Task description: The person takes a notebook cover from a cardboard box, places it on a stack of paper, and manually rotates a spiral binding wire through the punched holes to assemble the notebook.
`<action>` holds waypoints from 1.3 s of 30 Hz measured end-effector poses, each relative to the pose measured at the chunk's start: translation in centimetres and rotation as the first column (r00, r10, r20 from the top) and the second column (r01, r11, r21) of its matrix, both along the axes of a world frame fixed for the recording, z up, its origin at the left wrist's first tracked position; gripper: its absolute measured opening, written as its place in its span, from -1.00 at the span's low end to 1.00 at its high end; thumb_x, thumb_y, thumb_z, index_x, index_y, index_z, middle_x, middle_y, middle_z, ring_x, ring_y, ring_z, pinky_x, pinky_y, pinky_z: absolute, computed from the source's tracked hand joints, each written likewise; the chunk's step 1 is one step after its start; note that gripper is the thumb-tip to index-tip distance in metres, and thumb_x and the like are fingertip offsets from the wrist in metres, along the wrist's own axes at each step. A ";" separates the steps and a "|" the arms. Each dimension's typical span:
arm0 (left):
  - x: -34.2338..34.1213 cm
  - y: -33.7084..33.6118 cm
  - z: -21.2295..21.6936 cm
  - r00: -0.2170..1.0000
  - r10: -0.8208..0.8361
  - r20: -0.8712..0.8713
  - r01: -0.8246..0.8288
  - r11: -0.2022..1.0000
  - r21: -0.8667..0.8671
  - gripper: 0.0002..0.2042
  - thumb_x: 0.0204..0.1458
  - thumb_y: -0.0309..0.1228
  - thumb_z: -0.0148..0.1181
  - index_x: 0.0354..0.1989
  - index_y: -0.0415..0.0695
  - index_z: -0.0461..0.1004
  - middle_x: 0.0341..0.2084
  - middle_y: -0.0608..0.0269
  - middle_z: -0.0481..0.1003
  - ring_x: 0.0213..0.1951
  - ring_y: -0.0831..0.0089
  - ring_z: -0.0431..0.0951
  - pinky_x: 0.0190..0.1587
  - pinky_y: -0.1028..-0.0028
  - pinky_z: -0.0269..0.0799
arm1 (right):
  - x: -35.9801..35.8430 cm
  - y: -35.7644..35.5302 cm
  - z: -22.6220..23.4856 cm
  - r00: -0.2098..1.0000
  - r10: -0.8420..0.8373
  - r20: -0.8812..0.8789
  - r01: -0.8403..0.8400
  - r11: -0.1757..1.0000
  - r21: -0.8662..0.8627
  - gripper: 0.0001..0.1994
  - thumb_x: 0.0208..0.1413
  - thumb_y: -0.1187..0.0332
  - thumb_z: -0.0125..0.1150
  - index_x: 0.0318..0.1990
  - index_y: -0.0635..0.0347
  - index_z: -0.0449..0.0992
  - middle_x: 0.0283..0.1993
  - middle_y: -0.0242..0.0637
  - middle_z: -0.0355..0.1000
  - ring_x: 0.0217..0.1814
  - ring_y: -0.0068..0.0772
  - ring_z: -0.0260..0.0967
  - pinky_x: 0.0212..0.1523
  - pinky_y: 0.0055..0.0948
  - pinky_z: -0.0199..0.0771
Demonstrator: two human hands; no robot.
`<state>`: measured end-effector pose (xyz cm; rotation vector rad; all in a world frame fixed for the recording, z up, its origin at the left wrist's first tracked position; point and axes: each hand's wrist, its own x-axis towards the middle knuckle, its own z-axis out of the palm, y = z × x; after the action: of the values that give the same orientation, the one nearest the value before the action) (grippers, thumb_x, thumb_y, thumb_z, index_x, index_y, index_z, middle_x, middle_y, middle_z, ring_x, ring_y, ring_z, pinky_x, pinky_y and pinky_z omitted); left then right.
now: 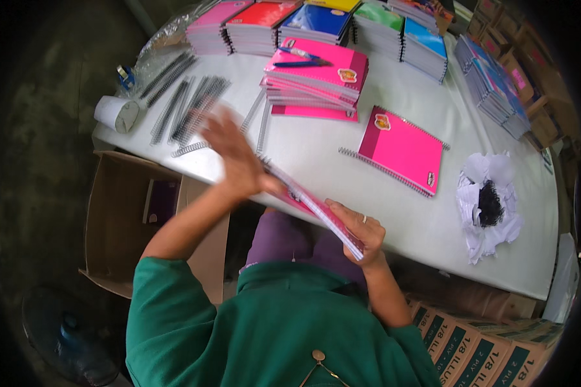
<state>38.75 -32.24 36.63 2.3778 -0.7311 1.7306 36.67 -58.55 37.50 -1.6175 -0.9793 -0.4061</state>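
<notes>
Near the table's front edge, my right hand (pixel 363 233) grips a pink-covered notebook (pixel 317 210) by its lower end, thumb on one side. The notebook is tilted, its page edges turned up toward me. My left hand (pixel 237 158) is at the notebook's far end, fingers stretched out and smeared by motion, the base of the palm close to or touching it. Beyond lies a pink notebook (pixel 403 151) with wire coils along two sides. Loose wire coils (pixel 203 106) lie in a heap left of a pink notebook stack (pixel 316 74), which has pens (pixel 303 61) on top.
Stacks of coloured notebooks (pixel 316 22) line the table's back, with more (pixel 494 84) at the right. Crumpled white paper (pixel 490 206) holds small black bits. A white roll (pixel 117 114) sits at the left edge. An open cardboard box (pixel 119 226) stands below left; cartons (pixel 471 342) lie below right.
</notes>
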 end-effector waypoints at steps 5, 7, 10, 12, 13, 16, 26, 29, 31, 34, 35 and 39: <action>-1.9 -1.6 -0.1 0.987 0.110 0.120 -0.132 0.972 0.197 -0.09 -0.03 0.34 -0.32 0.28 -0.24 -0.08 0.22 -0.20 -0.01 0.26 -0.23 -0.15 0.25 -0.10 -0.47 | 0.0 -1.2 0.3 0.997 0.020 0.076 -0.013 0.997 -0.082 -0.66 -0.15 0.57 0.19 -0.11 0.38 0.48 -0.17 0.02 0.48 -0.22 -0.18 0.52 -0.25 -0.43 0.53; -1.0 -1.6 0.3 0.993 0.035 0.111 -0.041 0.998 0.047 -0.06 -0.03 0.33 -0.27 0.28 -0.30 -0.16 0.27 -0.13 -0.17 0.29 -0.16 -0.20 0.26 -0.06 -0.47 | -0.2 -0.6 0.0 0.995 0.031 0.097 -0.030 0.999 -0.013 -0.66 -0.16 0.57 0.19 -0.12 0.39 0.48 -0.20 0.02 0.49 -0.24 -0.18 0.52 -0.26 -0.42 0.54; -3.0 -2.2 -0.9 0.972 -0.141 -0.186 0.137 0.990 -0.033 0.00 -0.04 0.35 -0.31 0.28 -0.39 -0.24 0.30 -0.24 -0.36 0.31 -0.14 -0.31 0.24 -0.07 -0.59 | 0.3 -0.3 0.1 0.997 0.038 0.073 -0.039 0.999 0.021 -0.66 -0.18 0.59 0.18 -0.13 0.40 0.49 -0.23 0.02 0.49 -0.23 -0.18 0.52 -0.26 -0.41 0.54; -5.0 -3.0 -0.6 0.972 -0.140 -0.188 0.172 0.970 0.171 -0.05 0.00 0.32 -0.38 0.26 -0.39 -0.16 0.27 -0.28 -0.24 0.31 -0.12 -0.25 0.26 -0.05 -0.56 | 0.7 -1.0 0.0 0.989 0.003 0.145 -0.001 1.000 -0.011 -0.64 -0.20 0.60 0.17 -0.13 0.40 0.48 -0.23 0.01 0.50 -0.22 -0.18 0.52 -0.26 -0.41 0.54; -3.3 -2.7 2.0 0.987 -0.160 0.018 0.150 0.955 0.256 -0.09 0.04 0.28 -0.35 0.25 -0.40 -0.11 0.27 -0.24 -0.14 0.31 -0.04 -0.17 0.29 0.01 -0.49 | 0.9 -1.2 -0.2 0.985 -0.025 0.172 0.031 0.999 -0.030 -0.64 -0.20 0.61 0.17 -0.12 0.40 0.48 -0.23 0.01 0.50 -0.22 -0.18 0.52 -0.26 -0.41 0.54; 2.6 -0.5 -0.1 0.944 -0.007 0.331 0.049 0.992 -0.119 0.00 -0.08 0.38 -0.32 0.26 -0.36 -0.12 0.24 -0.10 -0.01 0.25 0.02 0.01 0.29 0.02 -0.37 | 0.0 0.1 0.4 0.991 0.077 0.110 -0.079 0.997 0.011 -0.65 -0.22 0.60 0.21 -0.15 0.40 0.50 -0.21 -0.01 0.49 -0.23 -0.19 0.52 -0.26 -0.42 0.54; -2.8 -2.9 -1.6 0.983 -0.161 -0.091 0.164 0.986 0.023 -0.05 -0.07 0.34 -0.22 0.13 -0.45 0.08 0.15 -0.35 0.05 0.17 -0.34 0.02 0.23 -0.13 -0.26 | 0.7 0.1 0.4 0.991 0.066 0.120 -0.068 0.998 0.011 -0.62 -0.22 0.51 0.24 -0.13 0.39 0.49 -0.18 0.02 0.48 -0.20 -0.15 0.51 -0.25 -0.38 0.54; -5.6 -4.2 0.6 0.906 -0.287 -0.311 0.371 0.892 0.257 0.12 -0.14 0.42 -0.25 0.25 -0.46 -0.33 0.22 -0.42 -0.27 0.31 -0.13 -0.47 0.26 -0.09 -0.52 | 0.7 -0.4 -0.2 0.988 0.002 0.156 -0.002 1.000 -0.002 -0.62 -0.22 0.50 0.24 -0.13 0.39 0.48 -0.17 0.01 0.48 -0.18 -0.15 0.50 -0.24 -0.37 0.53; -5.0 -4.0 -0.8 0.915 -0.266 -0.304 0.318 0.938 0.136 0.08 -0.15 0.41 -0.21 0.25 -0.40 -0.22 0.22 -0.43 -0.23 0.29 -0.19 -0.36 0.25 -0.09 -0.45 | 0.9 -0.4 0.0 0.985 0.045 0.168 -0.042 0.999 -0.018 -0.62 -0.22 0.50 0.25 -0.14 0.39 0.48 -0.17 0.00 0.48 -0.18 -0.15 0.50 -0.23 -0.37 0.54; -3.9 -3.6 -3.0 0.940 -0.197 -0.278 0.193 0.980 -0.040 0.02 -0.17 0.40 -0.14 0.24 -0.31 -0.04 0.21 -0.44 -0.16 0.26 -0.27 -0.19 0.24 -0.10 -0.35 | 0.4 0.4 0.4 0.990 0.057 0.128 -0.058 0.998 0.006 -0.62 -0.22 0.52 0.24 -0.13 0.39 0.48 -0.18 -0.02 0.48 -0.18 -0.14 0.50 -0.23 -0.36 0.54; -4.1 -4.0 -3.0 0.922 -0.269 -0.279 0.281 0.960 0.002 0.02 -0.20 0.42 -0.13 0.26 -0.25 -0.04 0.22 -0.44 -0.19 0.28 -0.21 -0.20 0.25 -0.09 -0.34 | 0.5 0.4 0.5 0.992 0.044 0.119 -0.046 0.999 0.020 -0.63 -0.21 0.53 0.24 -0.13 0.38 0.48 -0.18 -0.02 0.48 -0.18 -0.14 0.50 -0.23 -0.36 0.54; -4.6 -5.1 -0.3 0.908 -0.331 -0.255 0.365 0.926 0.099 -0.08 -0.14 0.38 -0.17 0.18 -0.21 0.04 0.19 -0.37 -0.09 0.28 -0.17 -0.17 0.26 -0.09 -0.29 | 0.7 -0.4 -0.1 0.991 0.051 0.122 -0.051 0.999 -0.007 -0.59 -0.22 0.52 0.25 -0.09 0.37 0.46 -0.17 -0.03 0.48 -0.20 -0.14 0.50 -0.24 -0.36 0.54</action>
<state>34.18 -37.34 36.35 2.3018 -1.1908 1.2683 37.37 -58.90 37.42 -1.5822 -1.1116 -0.4730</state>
